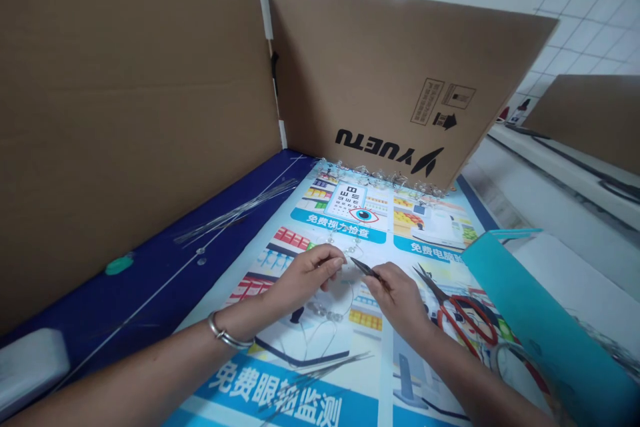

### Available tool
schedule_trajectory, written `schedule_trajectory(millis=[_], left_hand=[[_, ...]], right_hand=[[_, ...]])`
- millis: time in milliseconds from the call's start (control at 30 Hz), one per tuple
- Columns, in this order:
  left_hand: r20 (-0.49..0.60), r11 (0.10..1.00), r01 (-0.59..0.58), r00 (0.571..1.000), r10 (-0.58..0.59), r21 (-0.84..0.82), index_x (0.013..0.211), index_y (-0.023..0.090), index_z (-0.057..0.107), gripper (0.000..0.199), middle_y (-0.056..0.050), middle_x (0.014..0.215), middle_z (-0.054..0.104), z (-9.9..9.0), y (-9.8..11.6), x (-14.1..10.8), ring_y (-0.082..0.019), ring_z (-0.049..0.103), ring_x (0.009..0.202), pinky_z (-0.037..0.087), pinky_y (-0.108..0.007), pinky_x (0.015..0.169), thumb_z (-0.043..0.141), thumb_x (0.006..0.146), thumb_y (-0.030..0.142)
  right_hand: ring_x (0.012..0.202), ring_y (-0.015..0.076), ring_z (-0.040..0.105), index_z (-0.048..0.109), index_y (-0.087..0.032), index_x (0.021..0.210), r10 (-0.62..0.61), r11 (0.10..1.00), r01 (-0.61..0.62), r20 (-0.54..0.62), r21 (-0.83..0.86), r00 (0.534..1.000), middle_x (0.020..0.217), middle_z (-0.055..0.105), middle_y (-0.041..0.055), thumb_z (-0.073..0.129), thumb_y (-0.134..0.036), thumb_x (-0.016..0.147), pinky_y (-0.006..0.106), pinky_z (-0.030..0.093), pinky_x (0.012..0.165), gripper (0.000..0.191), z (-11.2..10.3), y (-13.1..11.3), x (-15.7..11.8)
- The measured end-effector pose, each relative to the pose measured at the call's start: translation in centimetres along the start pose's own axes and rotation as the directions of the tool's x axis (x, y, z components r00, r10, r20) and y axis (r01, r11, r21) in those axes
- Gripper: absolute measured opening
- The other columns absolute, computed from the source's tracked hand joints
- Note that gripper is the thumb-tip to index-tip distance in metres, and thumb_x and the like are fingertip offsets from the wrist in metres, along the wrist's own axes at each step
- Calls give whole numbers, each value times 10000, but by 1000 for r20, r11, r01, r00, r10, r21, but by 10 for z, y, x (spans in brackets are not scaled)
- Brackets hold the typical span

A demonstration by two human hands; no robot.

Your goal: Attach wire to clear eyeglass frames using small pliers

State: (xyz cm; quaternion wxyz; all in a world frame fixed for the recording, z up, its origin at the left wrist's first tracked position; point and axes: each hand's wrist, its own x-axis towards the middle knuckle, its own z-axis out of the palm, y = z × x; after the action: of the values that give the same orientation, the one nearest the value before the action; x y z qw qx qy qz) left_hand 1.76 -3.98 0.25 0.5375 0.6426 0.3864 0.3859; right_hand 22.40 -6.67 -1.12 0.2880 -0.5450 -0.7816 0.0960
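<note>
Near the middle, my left hand pinches a thin clear-beaded wire piece, its thumb and forefinger together. My right hand is wrapped round dark-tipped pliers, whose tips point left, close to my left fingertips. Whether the tips touch the wire is too small to tell. Below my hands, clear beads and looped wire lie on the printed mat. A bundle of thin wires rests nearer to me.
Red-handled scissors lie right of my right hand, beside a turquoise box. Cardboard panels stand behind and left. More wires lie on blue cloth at left. Beaded pieces line the back panel's foot.
</note>
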Motion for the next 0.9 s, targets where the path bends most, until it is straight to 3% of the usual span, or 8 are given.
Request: schedule_trajectory(millis=[333,567,767,900], left_hand=[[-156,1000,-4,988,2,-11,798,156,506,213,14,661,500,2,7,-2,-80,474,560,400,-202,531,420,849,343],[-198,999,42,979,-37,20,833,165,502,211,14,681,497,3,6,-1,-90,481,577,404,-209,535,419,847,358],[-182,985,-75,978,103,155,803,165,515,209,10,697,499,4,5,-3,-100,468,657,388,-222,619,405,863,332],[-190,971,-88,973,131,221,820,167,524,190,7,728,507,5,4,-3,-107,463,684,376,-228,642,410,862,313]], right_hand=[[753,163,497,559,-197,810,-22,1000,21,-18,-22,1000,767,549,40,427,-383,856,268,387,661,233,-2,0,1],[804,182,471,583,-169,877,-173,974,166,-37,-153,984,803,545,66,456,-388,845,308,360,723,256,-3,0,-2],[793,177,453,598,-177,837,-176,955,171,0,-241,984,783,520,57,447,-415,845,309,338,722,281,-3,-3,-2],[793,178,447,597,-183,846,-177,947,175,18,-269,984,789,516,56,435,-429,847,309,330,719,295,-4,-5,-2]])
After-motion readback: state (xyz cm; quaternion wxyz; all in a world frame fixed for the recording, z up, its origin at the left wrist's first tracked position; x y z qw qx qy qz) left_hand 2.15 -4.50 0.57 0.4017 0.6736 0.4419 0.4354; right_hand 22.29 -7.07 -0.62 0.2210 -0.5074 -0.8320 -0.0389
